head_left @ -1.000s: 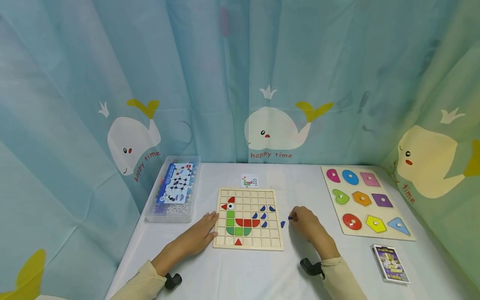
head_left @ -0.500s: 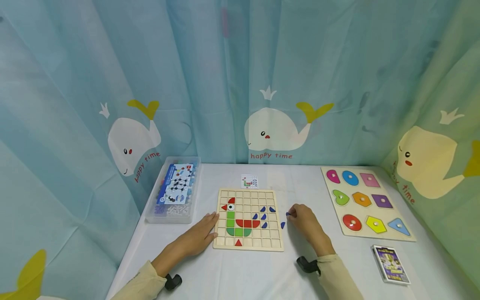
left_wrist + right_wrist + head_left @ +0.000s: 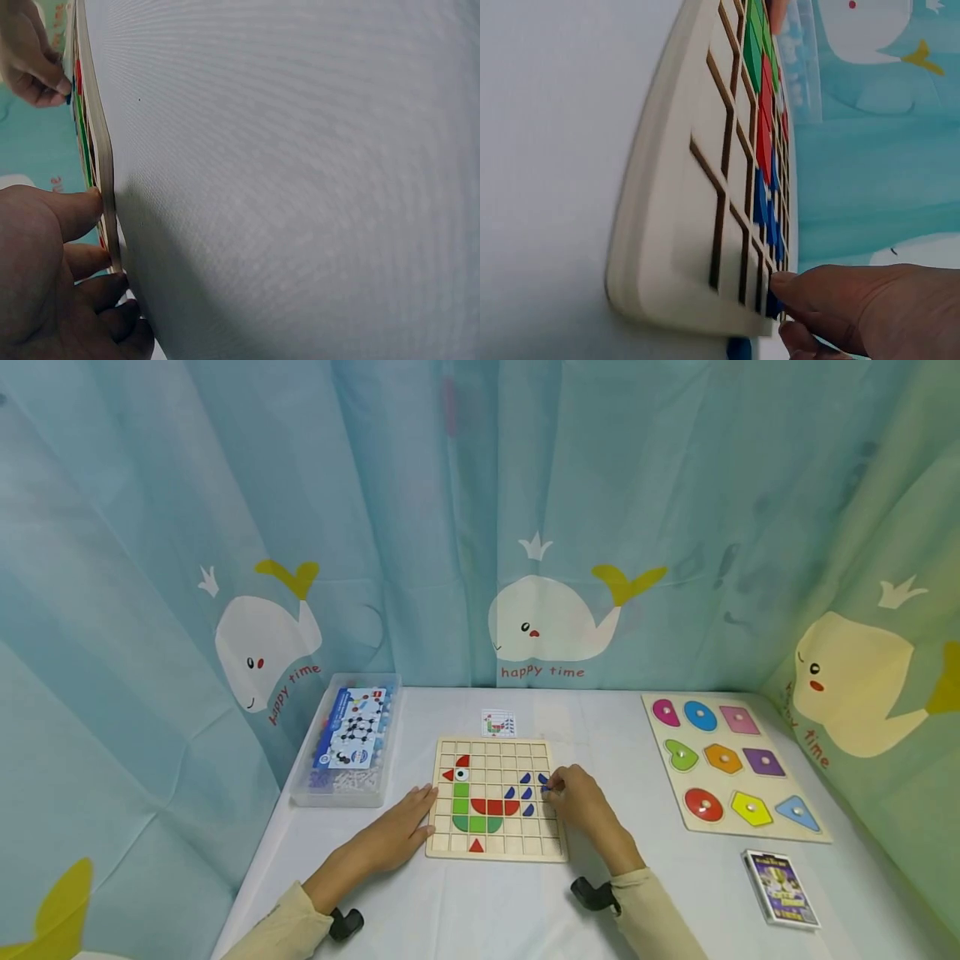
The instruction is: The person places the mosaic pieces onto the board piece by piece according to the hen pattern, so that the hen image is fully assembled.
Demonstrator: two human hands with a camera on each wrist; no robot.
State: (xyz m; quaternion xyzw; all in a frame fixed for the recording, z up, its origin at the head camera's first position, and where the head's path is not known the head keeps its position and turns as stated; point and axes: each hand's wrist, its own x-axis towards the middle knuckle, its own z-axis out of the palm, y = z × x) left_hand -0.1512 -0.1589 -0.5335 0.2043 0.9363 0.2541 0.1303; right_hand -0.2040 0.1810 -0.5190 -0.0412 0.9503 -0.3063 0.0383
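Observation:
The wooden grid board (image 3: pixel 525 850) carries a bird pattern of red, green and blue pieces, with a round eye piece (image 3: pixel 462 774). My left hand (image 3: pixel 393 833) rests at the board's left side, its thumb and fingertips against the edge in the left wrist view. Over the rightmost column my right hand (image 3: pixel 583 803) pinches a small blue rounded piece (image 3: pixel 774 301) between thumb and fingers, just below another blue piece (image 3: pixel 543 778). Past the board's edge a loose blue piece (image 3: pixel 739 348) shows in the right wrist view; the right hand hides it in the head view.
A small picture card (image 3: pixel 498 723) with a similar bird lies behind the board. At left stands a clear plastic case (image 3: pixel 378 760) of small parts. On the right are a shape puzzle board (image 3: pixel 697 810) and a card box (image 3: pixel 782 887). A whale-print curtain (image 3: pixel 420 527) surrounds the table.
My right hand has moved left from beside the board to over its right column, carrying the blue piece. The left hand has stayed at the board's left edge.

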